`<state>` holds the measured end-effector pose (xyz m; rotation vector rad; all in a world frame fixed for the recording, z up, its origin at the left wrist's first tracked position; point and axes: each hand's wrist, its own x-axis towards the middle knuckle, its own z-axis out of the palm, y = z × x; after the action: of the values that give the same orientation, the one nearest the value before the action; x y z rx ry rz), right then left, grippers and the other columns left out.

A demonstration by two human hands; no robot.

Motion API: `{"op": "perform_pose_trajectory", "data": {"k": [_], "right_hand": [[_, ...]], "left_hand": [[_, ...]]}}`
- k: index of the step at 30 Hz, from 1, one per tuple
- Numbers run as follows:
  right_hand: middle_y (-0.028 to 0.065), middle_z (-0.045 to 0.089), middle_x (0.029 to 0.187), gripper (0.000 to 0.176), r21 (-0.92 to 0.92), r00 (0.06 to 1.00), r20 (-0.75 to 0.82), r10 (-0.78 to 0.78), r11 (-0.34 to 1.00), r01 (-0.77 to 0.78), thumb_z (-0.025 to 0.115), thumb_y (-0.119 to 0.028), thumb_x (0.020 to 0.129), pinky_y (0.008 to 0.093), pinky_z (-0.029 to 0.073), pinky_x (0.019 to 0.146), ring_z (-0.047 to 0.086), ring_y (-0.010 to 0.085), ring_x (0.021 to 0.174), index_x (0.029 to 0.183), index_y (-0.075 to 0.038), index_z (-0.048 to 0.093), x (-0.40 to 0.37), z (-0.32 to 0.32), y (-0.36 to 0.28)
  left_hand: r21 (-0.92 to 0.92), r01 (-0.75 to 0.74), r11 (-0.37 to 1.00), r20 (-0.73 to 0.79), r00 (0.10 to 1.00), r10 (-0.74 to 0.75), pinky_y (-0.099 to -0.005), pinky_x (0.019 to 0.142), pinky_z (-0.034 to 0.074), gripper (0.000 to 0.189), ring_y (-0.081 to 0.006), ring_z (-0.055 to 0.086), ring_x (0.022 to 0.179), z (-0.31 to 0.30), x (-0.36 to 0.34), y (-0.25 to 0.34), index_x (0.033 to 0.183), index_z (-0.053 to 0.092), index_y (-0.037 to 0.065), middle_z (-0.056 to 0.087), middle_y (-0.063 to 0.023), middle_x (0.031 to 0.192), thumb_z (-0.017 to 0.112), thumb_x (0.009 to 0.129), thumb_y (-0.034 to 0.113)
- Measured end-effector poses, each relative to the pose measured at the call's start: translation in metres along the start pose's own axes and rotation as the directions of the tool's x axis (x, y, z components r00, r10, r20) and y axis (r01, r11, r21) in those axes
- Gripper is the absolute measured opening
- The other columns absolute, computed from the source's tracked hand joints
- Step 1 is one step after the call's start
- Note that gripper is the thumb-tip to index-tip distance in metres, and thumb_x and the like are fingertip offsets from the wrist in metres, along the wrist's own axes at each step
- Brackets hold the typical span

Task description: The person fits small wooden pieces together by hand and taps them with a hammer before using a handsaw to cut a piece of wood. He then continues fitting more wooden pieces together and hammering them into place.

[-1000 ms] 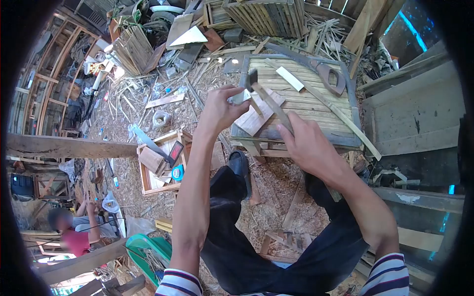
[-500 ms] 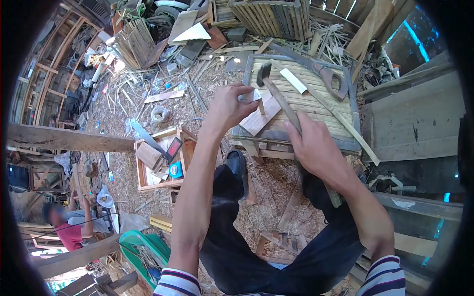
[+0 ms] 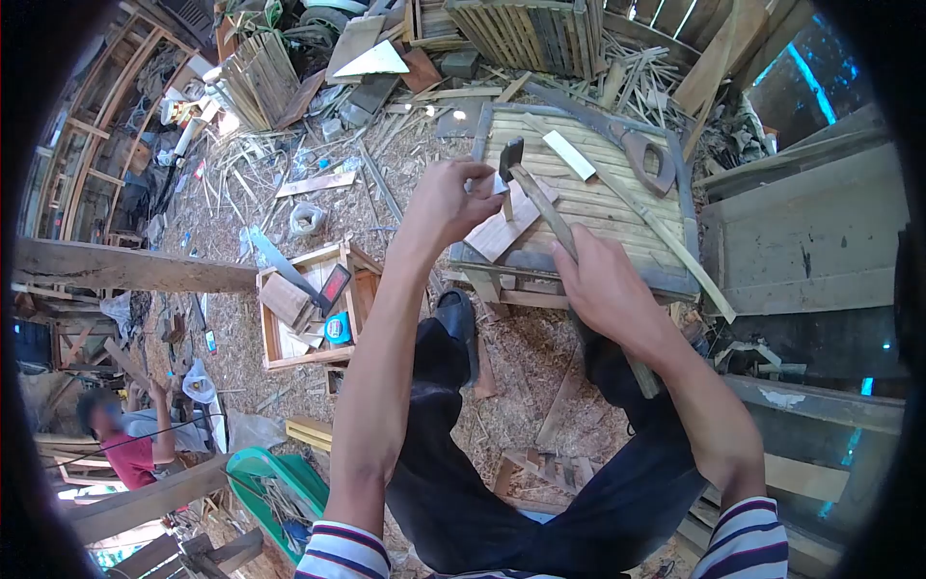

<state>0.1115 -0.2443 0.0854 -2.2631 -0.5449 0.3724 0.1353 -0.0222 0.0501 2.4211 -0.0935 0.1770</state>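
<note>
My right hand (image 3: pixel 612 285) is wrapped round the wooden handle of a hammer (image 3: pixel 546 207). The hammer's dark head is right at the fingertips of my left hand (image 3: pixel 451 201). Thumb and fingers of that hand pinch a small pale piece (image 3: pixel 500 183), mostly hidden by the fingers. Just below the hammer head, a thin wooden stick (image 3: pixel 508 206) stands upright over a flat wooden board (image 3: pixel 497 237). The board lies on the left part of a low slatted table (image 3: pixel 617 232).
A handsaw (image 3: pixel 648 162), a white strip (image 3: pixel 569 156) and a long thin lath (image 3: pixel 670 236) lie on the table. Left of my legs stands a wooden box (image 3: pixel 268 333) with a blue tape measure (image 3: pixel 338 328). A person (image 3: pixel 135 444) sits at far left beyond a beam (image 3: pixel 135 267).
The hammer head has come down slightly, close to the piece in my left hand. My left fingers have shifted a little on it. The person at left has moved a piece of wood.
</note>
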Motion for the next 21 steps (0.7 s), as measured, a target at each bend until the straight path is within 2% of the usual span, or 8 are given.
{"op": "perform_pose_trajectory", "data": {"k": [2, 5, 8, 12, 14, 17, 18, 21], "right_hand": [[0.0316, 0.057, 0.072, 0.029, 0.01, 0.995, 0.024, 0.098, 0.995, -0.098, 0.049, -0.021, 0.096, 0.052, 0.042, 0.066, 0.056, 0.0503, 0.074, 0.092, 0.007, 0.052, 0.0, -0.007, -0.013], [0.0322, 0.057, 0.073, 0.03, 0.14, 0.996, -0.026, 0.085, 0.987, -0.08, 0.049, -0.022, 0.096, 0.0527, 0.042, 0.069, 0.056, 0.0503, 0.075, 0.092, 0.007, 0.053, -0.004, -0.011, -0.031], [0.0325, 0.057, 0.073, 0.03, -0.04, 1.0, 0.009, 0.001, 0.999, 0.0, 0.05, -0.022, 0.096, 0.0529, 0.042, 0.068, 0.056, 0.0505, 0.075, 0.09, 0.007, 0.052, -0.001, 0.004, 0.003], [0.0317, 0.057, 0.072, 0.029, -0.072, 0.997, 0.0, 0.08, 0.994, -0.079, 0.05, -0.021, 0.096, 0.053, 0.042, 0.066, 0.055, 0.0509, 0.075, 0.089, 0.007, 0.052, -0.002, -0.003, -0.012], [0.0327, 0.056, 0.073, 0.028, 0.096, 0.997, -0.034, 0.069, 0.993, -0.066, 0.051, -0.02, 0.095, 0.0541, 0.042, 0.067, 0.055, 0.0519, 0.076, 0.088, 0.007, 0.052, -0.005, -0.008, -0.03], [0.0317, 0.056, 0.07, 0.027, -0.02, 1.0, -0.019, -0.02, 1.0, 0.02, 0.051, -0.019, 0.095, 0.0539, 0.042, 0.067, 0.055, 0.0517, 0.075, 0.089, 0.007, 0.052, -0.003, 0.007, -0.003], [0.0317, 0.056, 0.07, 0.027, -0.024, 0.999, -0.028, -0.027, 0.999, 0.027, 0.051, -0.019, 0.095, 0.0539, 0.042, 0.067, 0.055, 0.0517, 0.075, 0.089, 0.007, 0.052, -0.003, 0.004, -0.006], [0.0317, 0.056, 0.07, 0.026, -0.022, 0.998, 0.01, 0.06, 0.998, -0.06, 0.051, -0.018, 0.095, 0.0538, 0.042, 0.067, 0.056, 0.0513, 0.075, 0.088, 0.007, 0.052, -0.002, -0.003, -0.023]], "left_hand": [[0.035, -0.009, 0.999, -0.01, 1.0, 0.009, -0.0366, 0.074, 0.051, 0.041, -0.0281, 0.067, 0.079, 0.001, 0.0, -0.005, 0.099, 0.068, -0.006, 0.068, -0.0187, 0.088, 0.077, 0.07, 0.022], [-0.023, -0.038, 0.999, -0.053, 0.998, 0.036, -0.037, 0.074, 0.051, 0.041, -0.0289, 0.067, 0.078, 0.005, -0.003, -0.01, 0.098, 0.069, -0.005, 0.069, -0.0184, 0.089, 0.077, 0.069, 0.022], [-0.028, 0.035, 0.999, -0.008, 0.999, -0.036, -0.0368, 0.075, 0.051, 0.042, -0.0293, 0.067, 0.079, 0.003, -0.002, -0.004, 0.098, 0.069, -0.004, 0.069, -0.0198, 0.089, 0.077, 0.068, 0.023], [0.0, 0.006, 1.0, -0.048, 0.999, -0.006, -0.0364, 0.075, 0.051, 0.042, -0.03, 0.067, 0.079, 0.001, -0.001, -0.004, 0.097, 0.069, -0.004, 0.068, -0.02, 0.086, 0.076, 0.069, 0.026], [0.007, -0.029, 1.0, -0.068, 0.997, 0.03, -0.0365, 0.073, 0.051, 0.04, -0.03, 0.066, 0.075, 0.007, -0.002, -0.009, 0.096, 0.068, -0.005, 0.068, -0.0197, 0.084, 0.076, 0.068, 0.023], [-0.003, 0.026, 1.0, -0.002, 1.0, -0.026, -0.0366, 0.072, 0.051, 0.039, -0.0299, 0.066, 0.074, 0.004, -0.001, -0.004, 0.095, 0.068, -0.004, 0.068, -0.0198, 0.084, 0.076, 0.068, 0.023], [0.018, 0.039, 0.999, 0.002, 0.999, -0.039, -0.0388, 0.078, 0.052, 0.037, -0.0377, 0.065, 0.083, 0.001, 0.0, 0.002, 0.094, 0.069, -0.005, 0.067, -0.0224, 0.089, 0.073, 0.065, 0.018], [-0.017, -0.004, 1.0, -0.051, 0.999, 0.003, -0.0366, 0.072, 0.051, 0.038, -0.0308, 0.067, 0.075, 0.005, -0.001, -0.002, 0.094, 0.069, -0.003, 0.067, -0.0199, 0.084, 0.075, 0.067, 0.023]]}}
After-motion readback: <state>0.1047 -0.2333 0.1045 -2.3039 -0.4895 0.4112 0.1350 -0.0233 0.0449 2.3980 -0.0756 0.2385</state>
